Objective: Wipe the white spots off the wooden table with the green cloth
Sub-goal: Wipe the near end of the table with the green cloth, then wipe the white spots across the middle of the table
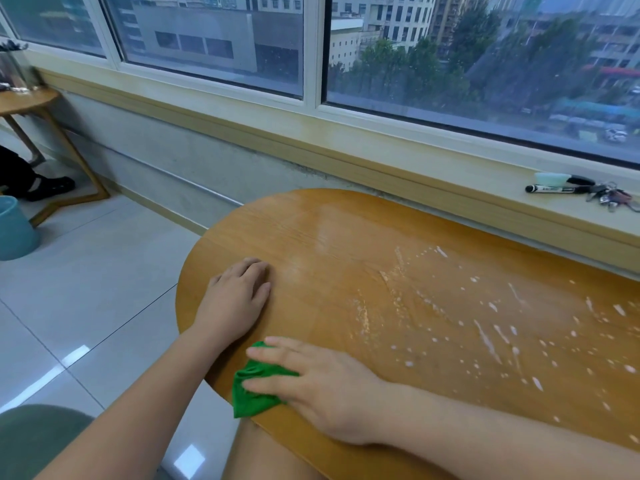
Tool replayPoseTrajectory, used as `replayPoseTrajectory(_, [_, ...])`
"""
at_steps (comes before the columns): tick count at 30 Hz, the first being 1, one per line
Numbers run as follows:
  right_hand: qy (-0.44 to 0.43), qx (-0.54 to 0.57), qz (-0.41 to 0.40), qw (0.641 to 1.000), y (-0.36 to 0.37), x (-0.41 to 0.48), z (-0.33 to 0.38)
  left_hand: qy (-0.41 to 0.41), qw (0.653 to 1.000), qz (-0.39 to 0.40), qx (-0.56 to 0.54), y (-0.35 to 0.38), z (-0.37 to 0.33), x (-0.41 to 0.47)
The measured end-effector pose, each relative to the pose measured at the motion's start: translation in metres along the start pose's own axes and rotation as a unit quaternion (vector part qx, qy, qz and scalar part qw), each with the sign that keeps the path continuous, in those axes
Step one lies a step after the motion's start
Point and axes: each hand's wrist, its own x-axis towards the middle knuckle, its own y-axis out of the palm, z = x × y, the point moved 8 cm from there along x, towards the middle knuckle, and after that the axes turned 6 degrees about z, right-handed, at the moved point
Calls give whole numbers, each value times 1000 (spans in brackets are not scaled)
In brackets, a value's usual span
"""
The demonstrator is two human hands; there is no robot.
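Observation:
The wooden table [311,237] has a rounded left end and stretches off to the right. Many white spots [491,334] and smeared streaks cover its middle and right part. A green cloth [254,393] lies crumpled near the front left edge, partly hanging over it. My right hand [322,386] presses flat on the cloth, fingers spread and pointing left. My left hand [239,296] rests palm down on the bare wood at the table's left end, holding nothing.
A window sill [450,202] runs behind the table with a marker [554,189], a pale block and a bunch of keys [611,199] at the right. A teal bin [14,226], another wooden table [27,102] and someone's shoe stand at the left on the tiled floor.

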Motion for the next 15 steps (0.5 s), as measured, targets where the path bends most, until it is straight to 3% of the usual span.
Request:
replayPoseTrajectory(2, [47,8,4,999,-12,-7,-27,-1,1000,3,-4,3,-3,-1])
replayPoseTrajectory(6, [229,-37,7,973,-50,-37,-114,-8,1000,4,-8,6,-5,-5])
replayPoseTrajectory(12, [412,-36,-92,906,-111,-111,-249,-10,1000,0,3,6,-8,-7])
replayPoseTrajectory(15, [470,-18,-131,873,-124,-133,-281,-9,1000,-6,9,6,-9,-8])
